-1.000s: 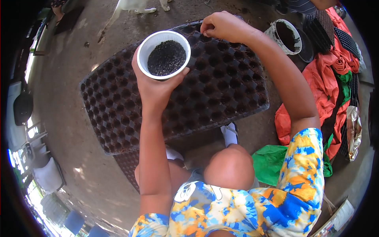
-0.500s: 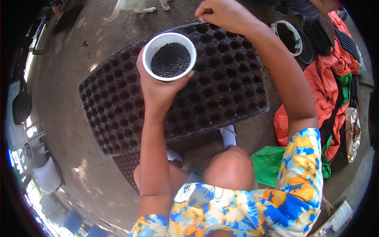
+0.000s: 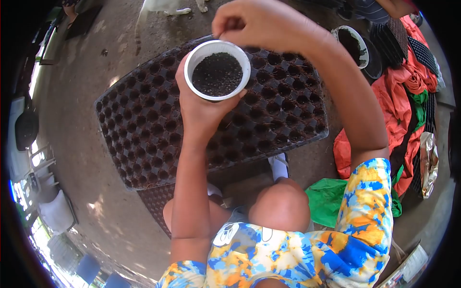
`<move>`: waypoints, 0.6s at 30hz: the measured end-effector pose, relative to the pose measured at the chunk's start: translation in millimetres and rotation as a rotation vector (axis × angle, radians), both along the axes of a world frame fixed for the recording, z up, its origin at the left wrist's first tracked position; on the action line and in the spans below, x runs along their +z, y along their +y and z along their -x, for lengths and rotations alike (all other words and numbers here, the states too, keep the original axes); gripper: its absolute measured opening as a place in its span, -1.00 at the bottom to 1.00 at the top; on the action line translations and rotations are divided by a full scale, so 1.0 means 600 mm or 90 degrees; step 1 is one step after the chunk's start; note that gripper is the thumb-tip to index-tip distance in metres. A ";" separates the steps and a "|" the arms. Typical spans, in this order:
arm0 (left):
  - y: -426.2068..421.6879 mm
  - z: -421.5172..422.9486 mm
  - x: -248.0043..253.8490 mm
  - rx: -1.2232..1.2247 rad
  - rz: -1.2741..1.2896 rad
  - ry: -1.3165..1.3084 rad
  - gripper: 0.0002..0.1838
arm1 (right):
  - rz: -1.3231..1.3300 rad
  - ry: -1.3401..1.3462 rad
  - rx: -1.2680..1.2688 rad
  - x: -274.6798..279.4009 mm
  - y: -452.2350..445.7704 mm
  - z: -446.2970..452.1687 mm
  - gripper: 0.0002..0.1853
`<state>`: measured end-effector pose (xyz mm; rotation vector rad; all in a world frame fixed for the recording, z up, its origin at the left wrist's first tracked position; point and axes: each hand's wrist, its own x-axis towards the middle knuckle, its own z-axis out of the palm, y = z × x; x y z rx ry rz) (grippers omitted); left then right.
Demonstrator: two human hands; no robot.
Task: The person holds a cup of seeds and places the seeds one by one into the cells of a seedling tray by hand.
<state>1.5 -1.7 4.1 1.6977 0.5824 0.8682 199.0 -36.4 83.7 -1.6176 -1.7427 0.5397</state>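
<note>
My left hand (image 3: 201, 113) is wrapped round a white cup (image 3: 245, 65), held upright over the tray. Small dark grains (image 3: 217, 74) lie inside the cup. Beneath it is a wide black cell tray (image 3: 144, 120), its many round cells lined with dark brown material. My right hand (image 3: 249, 24) is above the tray's far edge, just beyond the cup's rim. Its fingers are curled with the thumb pressed towards them; what they hold, if anything, is too small to tell.
A white bucket (image 3: 353, 45) with dark contents stands at the upper right, near a person's arm (image 3: 396, 7). Stacked black trays (image 3: 386, 43), red sheeting (image 3: 384, 96) and a green bag (image 3: 326, 199) lie to the right. A white animal (image 3: 165, 6) is at the top.
My right hand has moved left and nearer to the cup. My left hand and the cup have shifted slightly right. The animal's tail has changed position.
</note>
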 end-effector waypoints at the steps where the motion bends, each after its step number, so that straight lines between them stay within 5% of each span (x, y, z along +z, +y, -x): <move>1: 0.003 0.002 -0.001 -0.003 -0.005 -0.010 0.08 | 0.092 -0.016 -0.051 -0.003 0.006 -0.023 -0.82; 3: 0.007 0.005 -0.001 -0.008 -0.002 -0.019 0.08 | 0.230 -0.045 -0.124 -0.021 0.014 -0.057 -0.81; 6: 0.009 0.007 0.007 -0.014 0.034 -0.041 0.08 | 0.217 -0.098 -0.097 -0.084 0.019 -0.089 -0.80; 18: 0.014 0.014 0.013 0.004 0.041 -0.026 0.08 | 0.267 -0.131 -0.139 -0.093 0.014 -0.098 -0.77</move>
